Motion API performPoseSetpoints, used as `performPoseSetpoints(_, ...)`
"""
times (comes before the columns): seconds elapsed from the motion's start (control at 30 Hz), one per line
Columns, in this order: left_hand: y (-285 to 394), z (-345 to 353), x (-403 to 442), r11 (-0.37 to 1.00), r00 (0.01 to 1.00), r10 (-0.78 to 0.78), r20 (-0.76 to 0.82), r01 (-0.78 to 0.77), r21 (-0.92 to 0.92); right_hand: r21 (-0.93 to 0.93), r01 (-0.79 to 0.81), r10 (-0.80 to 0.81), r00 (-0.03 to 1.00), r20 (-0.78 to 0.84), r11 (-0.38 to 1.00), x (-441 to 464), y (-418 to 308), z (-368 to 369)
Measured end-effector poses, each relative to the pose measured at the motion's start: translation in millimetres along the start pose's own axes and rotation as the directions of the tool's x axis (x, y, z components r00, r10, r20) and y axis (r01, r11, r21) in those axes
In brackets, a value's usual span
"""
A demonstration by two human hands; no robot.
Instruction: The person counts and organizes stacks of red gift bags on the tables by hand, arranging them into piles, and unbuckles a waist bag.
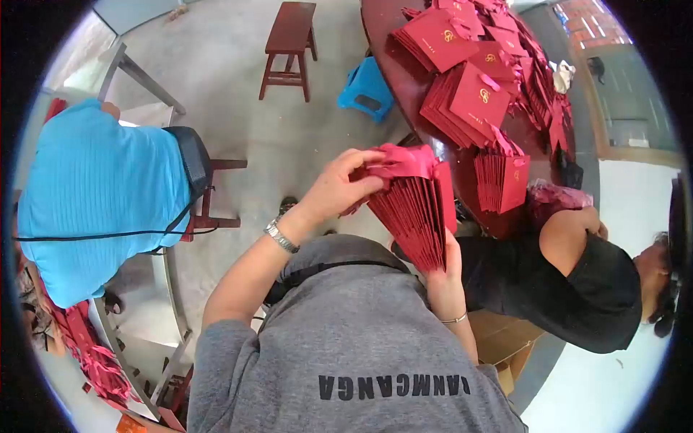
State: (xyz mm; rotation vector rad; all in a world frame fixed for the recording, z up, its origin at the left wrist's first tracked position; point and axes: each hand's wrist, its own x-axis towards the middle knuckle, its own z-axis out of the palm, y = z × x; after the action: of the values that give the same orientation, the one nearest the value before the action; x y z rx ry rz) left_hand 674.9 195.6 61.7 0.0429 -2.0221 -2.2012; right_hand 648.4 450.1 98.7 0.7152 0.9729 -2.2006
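Observation:
A fanned stack of dark red paper gift bags (411, 216) with pink ribbon handles (408, 162) is held up in front of my grey shirt. My left hand (354, 184), with a metal watch at the wrist, is closed on the ribbons and upper edge of the stack. Underneath, my right hand (444, 267), with a thin bracelet, grips the narrow lower end; the bags hide part of its fingers. Just beyond, another bundle of red gift bags (502, 180) stands upright on the dark red table (422, 119).
More red bags (473, 101) are piled on the table. A person in black (585, 289) is close on my right; one in blue (108, 195) sits on the left. A wooden stool (291, 29), blue plastic stool (367, 88) and cardboard box (505, 335) stand around.

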Motion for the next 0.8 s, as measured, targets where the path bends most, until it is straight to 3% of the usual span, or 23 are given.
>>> performPoseSetpoints(0.1, -2.5, -3.8, 10.2, 0.997, 0.992, -0.015, -0.127, 0.024, 0.076, -0.046, 0.022, -0.023, 1.0, -0.018, 0.999, -0.2, 3.4, 7.7)
performPoseSetpoints(0.17, 1.8, -4.8, 15.3, 0.988, 0.976, 0.059, -0.208, -0.027, 0.151, -0.021, -0.001, 0.0, 1.0, -0.03, 1.0, 1.4, 4.6, 12.7)
performPoseSetpoints(0.23, 2.1, -11.3, 20.8, 0.966, 0.973, -0.028, -0.23, 0.085, 0.242, -0.018, 0.0, 0.0, 1.0, -0.028, 1.0, 0.5, 6.7, 20.0)
performPoseSetpoints(0.37, -6.5, -25.8, 33.9, 0.994, 0.95, -0.078, -0.302, 0.097, 0.048, -0.087, -0.021, 0.027, 0.997, 0.067, 0.996, 6.4, 11.8, 14.4)
performPoseSetpoints(0.43, 3.5, -35.2, 37.7, 0.963, 0.942, 0.167, -0.29, -0.093, 0.252, -0.074, -0.019, 0.022, 0.999, 0.038, 0.997, 7.8, 13.1, 18.1)
performPoseSetpoints(0.47, 5.8, -40.1, 37.8, 0.964, 0.943, 0.166, -0.288, -0.093, 0.25, -0.062, -0.017, 0.018, 1.0, 0.011, 0.998, 8.0, 13.6, 22.1)
performPoseSetpoints(0.53, 10.1, -48.1, 34.7, 0.663, 0.716, 0.584, -0.383, -0.149, 0.734, -0.048, 0.008, -0.011, 0.999, -0.051, 0.999, 4.3, 14.1, 41.1)
performPoseSetpoints(0.57, 13.3, -47.6, 29.1, 0.664, 0.719, 0.583, -0.378, -0.154, 0.732, -0.035, 0.034, -0.037, 0.993, -0.111, 0.999, 4.5, 14.6, 49.5)
performPoseSetpoints(0.63, 22.1, -41.9, 7.2, 0.767, 0.863, 0.485, -0.142, -0.342, 0.542, -0.039, 0.04, -0.044, 0.994, -0.098, 0.998, 15.2, 15.9, 45.9)
performPoseSetpoints(0.67, 31.6, -33.5, 4.7, 0.826, 0.908, 0.411, -0.079, -0.334, 0.455, -0.05, 0.042, -0.046, 0.996, -0.081, 0.998, 17.5, 16.7, 47.8)
performPoseSetpoints(0.7, 30.4, -29.1, 7.4, 0.828, 0.909, 0.408, -0.08, -0.332, 0.452, -0.052, 0.041, -0.045, 0.995, -0.085, 0.998, 14.5, 18.9, 52.8)
performPoseSetpoints(0.77, 24.0, -22.9, 12.3, 0.895, 0.941, 0.318, -0.115, -0.258, 0.363, -0.307, 0.128, -0.155, 0.986, -0.066, 0.943, 1.4, 24.6, 77.2)
performPoseSetpoints(0.8, 19.0, -25.9, 16.6, 0.885, 0.93, 0.36, -0.077, -0.315, 0.343, -0.309, 0.128, -0.158, 0.985, -0.072, 0.942, 1.8, 24.6, 73.1)
